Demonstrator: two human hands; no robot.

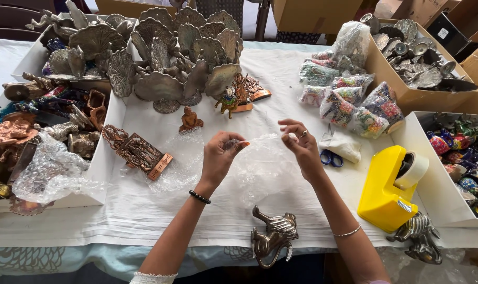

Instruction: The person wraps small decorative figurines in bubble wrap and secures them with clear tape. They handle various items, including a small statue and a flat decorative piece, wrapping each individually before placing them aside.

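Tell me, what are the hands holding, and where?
Both hands, left hand and right hand, pinch the top edge of a clear bubble-wrap sheet between fingertips.

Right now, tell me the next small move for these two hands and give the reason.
Probably draw the strip of clear tape taut and lower it onto the bubble wrap on the white cloth. The left hand and right hand each pinch an end of it above the wrap, and the yellow tape dispenser stands at the right. The brass animal figure lies unwrapped nearby.
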